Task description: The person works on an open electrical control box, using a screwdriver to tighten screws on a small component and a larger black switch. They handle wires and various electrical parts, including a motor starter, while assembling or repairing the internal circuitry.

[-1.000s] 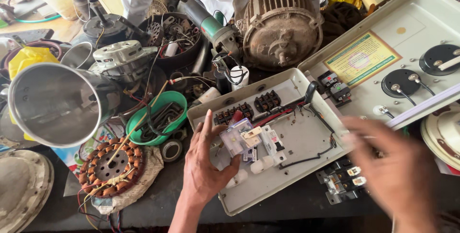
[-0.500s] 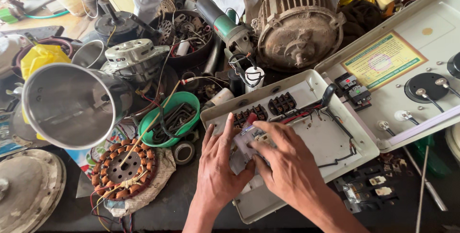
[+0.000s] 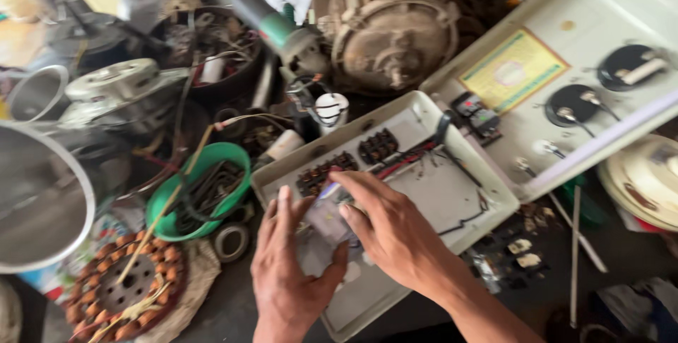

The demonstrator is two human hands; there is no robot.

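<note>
An open grey electrical panel box (image 3: 459, 202) lies in front of me, with black terminal blocks (image 3: 378, 145) and red wires (image 3: 402, 163) inside. Both hands are over its left part. My left hand (image 3: 289, 265) comes up from below, fingers straight, thumb pressed against a small whitish component (image 3: 323, 221). From the right, my right hand (image 3: 388, 226) curls its fingers over the top of the same component. The part is blurred and mostly hidden by my fingers. The box's hinged lid (image 3: 565, 32) lies open to the right, carrying a yellow-green label and black round dials.
A large rusty electric motor (image 3: 392, 25) and an angle grinder (image 3: 275, 29) lie behind the box. On the left are a green bowl of cables (image 3: 201, 188), a copper-wound stator (image 3: 127, 290), a tape roll (image 3: 229, 241) and a big metal pot (image 3: 35, 202). A round white cover (image 3: 646, 181) sits right.
My right hand has come in from the right edge onto the box and closed over the small component beside my left hand. The view has shifted closer.
</note>
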